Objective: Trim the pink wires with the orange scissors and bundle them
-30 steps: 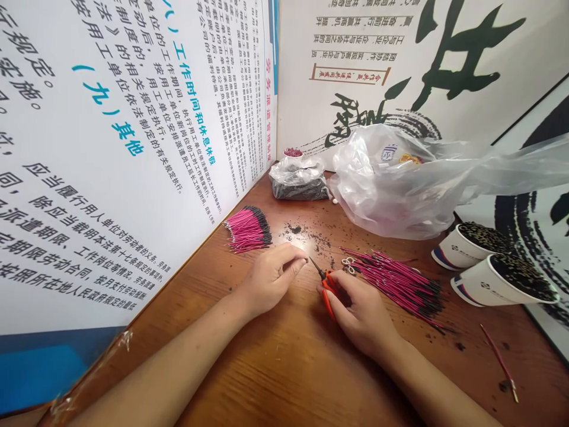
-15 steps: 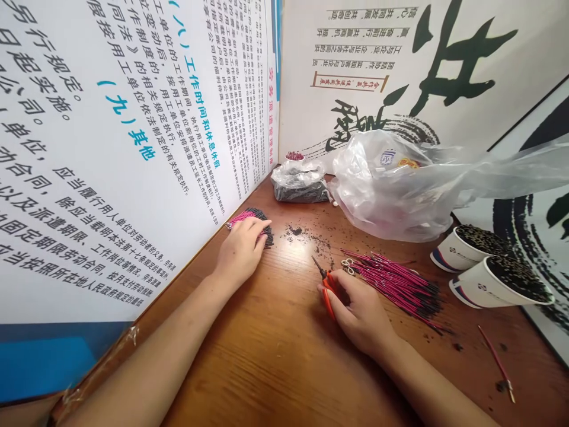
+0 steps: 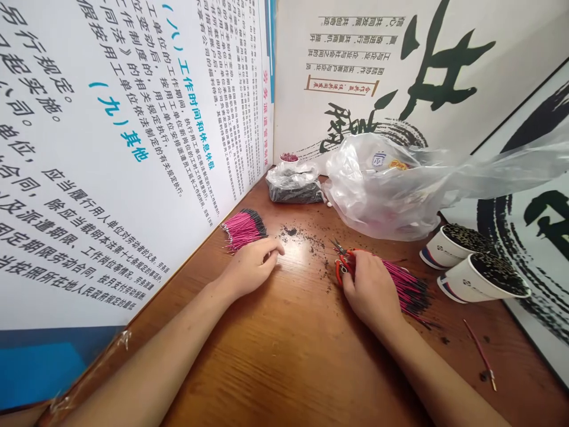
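My right hand (image 3: 371, 290) holds small orange-handled snips (image 3: 338, 267), their dark pointed blades aimed away from me. It rests over the near end of a loose bundle of pink wires with black ends (image 3: 406, 287), and the palm hides part of that bundle. On the left, my left hand (image 3: 253, 265) lies low above the table, its fingers loosely curved and nothing visible in them. Just beyond it, against the left wall, sits a neater stack of the same pink wires (image 3: 243, 230), black ends toward the back right.
Two white paper cups (image 3: 482, 284) full of dark small pieces lean at the right. A clear plastic bag (image 3: 386, 196) and a wrapped black bundle (image 3: 296, 190) stand at the back. One single wire (image 3: 480, 354) lies front right. Black crumbs (image 3: 292, 231) dot the table (image 3: 284, 356).
My left hand has left the stack of wires and drawn back toward me. My right hand, with the snips, has moved right and over the loose bundle of wires.
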`<state>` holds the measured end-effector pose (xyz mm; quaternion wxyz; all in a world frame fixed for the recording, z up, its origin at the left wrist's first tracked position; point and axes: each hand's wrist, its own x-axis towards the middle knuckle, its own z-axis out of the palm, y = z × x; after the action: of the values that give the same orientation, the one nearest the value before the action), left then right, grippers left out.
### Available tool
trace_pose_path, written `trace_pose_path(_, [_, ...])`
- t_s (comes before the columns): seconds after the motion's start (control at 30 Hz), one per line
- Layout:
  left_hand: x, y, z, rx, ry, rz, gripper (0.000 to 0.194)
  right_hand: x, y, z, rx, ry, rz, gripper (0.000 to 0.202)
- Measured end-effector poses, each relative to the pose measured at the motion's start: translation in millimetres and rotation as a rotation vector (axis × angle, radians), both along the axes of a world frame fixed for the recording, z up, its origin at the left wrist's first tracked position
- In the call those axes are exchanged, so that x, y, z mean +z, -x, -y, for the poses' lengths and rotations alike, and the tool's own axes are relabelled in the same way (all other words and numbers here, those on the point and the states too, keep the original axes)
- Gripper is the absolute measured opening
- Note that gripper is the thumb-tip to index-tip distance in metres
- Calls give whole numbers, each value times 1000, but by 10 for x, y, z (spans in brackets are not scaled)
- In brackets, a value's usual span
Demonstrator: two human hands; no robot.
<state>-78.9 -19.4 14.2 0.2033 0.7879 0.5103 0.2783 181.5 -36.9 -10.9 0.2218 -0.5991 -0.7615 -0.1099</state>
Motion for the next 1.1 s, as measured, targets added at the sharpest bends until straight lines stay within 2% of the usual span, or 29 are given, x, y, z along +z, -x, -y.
trace_pose_path(0.23, [5, 0, 11, -30, 4, 1, 23, -42, -38, -22, 67, 13, -78, 20])
trace_pose_path(0.37, [-9, -8, 17, -34, -1, 6, 23, -11, -26, -13, 120, -75, -130, 22])
trace_pose_path(0.5, [9, -60, 54, -67, 3, 27, 22, 59, 21, 28, 214, -163, -204, 15])
trace_pose_path(0.6, [65, -165, 126, -135, 16, 34, 20, 110, 103, 97, 351, -203, -281, 10])
trace_pose_path(0.7, [107, -298, 207, -275, 42, 38, 17, 128, 201, 176, 500, -171, -284, 15])
trace_pose_path(0.83, [90, -406, 258, -371, 33, 67, 18, 105, 263, 231, 563, -107, -276, 16])
trace_pose_path(0.93, [60, -397, 240, -331, 27, 78, 18, 85, 247, 224, 530, -56, -284, 13])
trace_pose_path(1.1, [48, -270, 149, -137, -18, 93, 19, 82, 212, 189, 396, 24, -471, 7])
